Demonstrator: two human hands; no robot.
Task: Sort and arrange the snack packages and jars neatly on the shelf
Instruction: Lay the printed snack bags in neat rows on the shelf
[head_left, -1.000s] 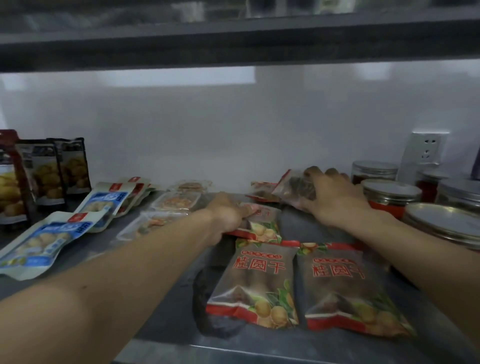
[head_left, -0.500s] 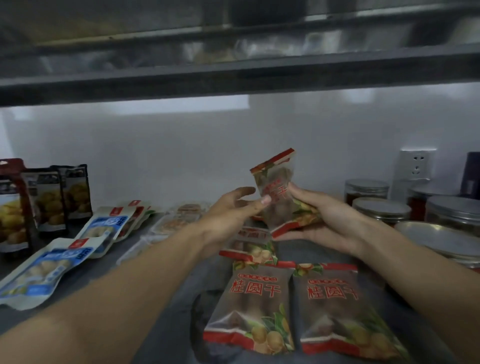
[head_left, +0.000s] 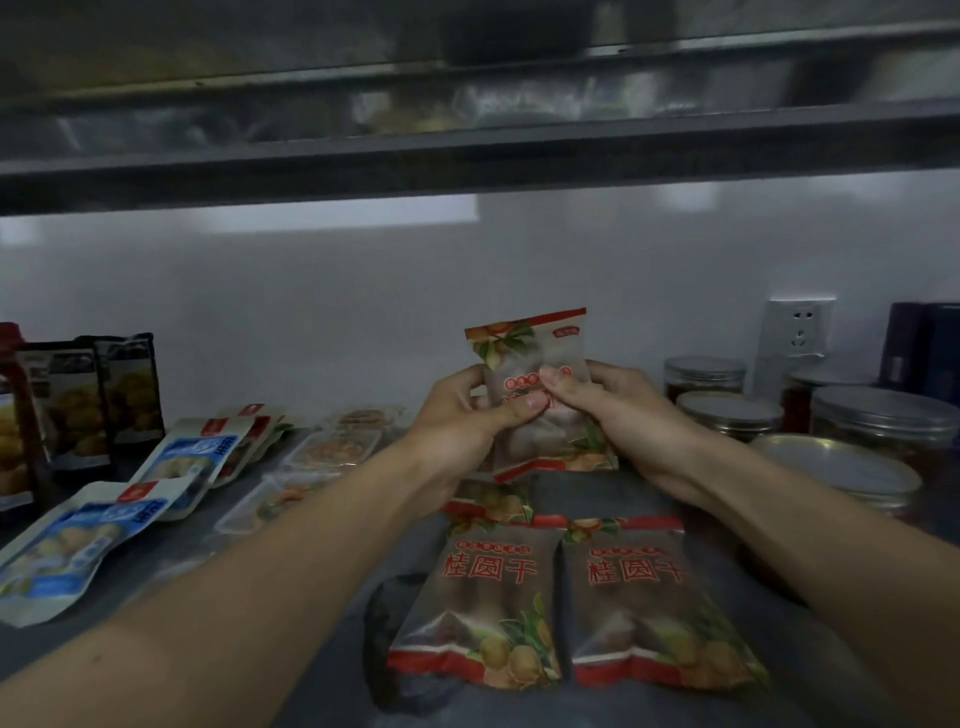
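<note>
I hold a red-trimmed dried longan packet (head_left: 535, 364) upright above the grey shelf (head_left: 311, 613), at the middle. My left hand (head_left: 462, 421) grips its left edge and my right hand (head_left: 608, 410) grips its right edge, thumbs on the front. Below it lie two matching packets side by side, one on the left (head_left: 483, 608) and one on the right (head_left: 654, 613). A third such packet (head_left: 488, 501) lies partly hidden under my left wrist.
Blue-and-white pouches (head_left: 78, 540) and clear trays (head_left: 332, 447) lie at the left. Dark standing bags (head_left: 78, 405) line the far left. Several metal-lidded jars (head_left: 831, 467) crowd the right, below a wall socket (head_left: 795, 332). An upper shelf (head_left: 467, 161) hangs overhead.
My right hand lifted a longan packet from the back of the shelf. My left hand joined it, and the packet turned upright between both hands.
</note>
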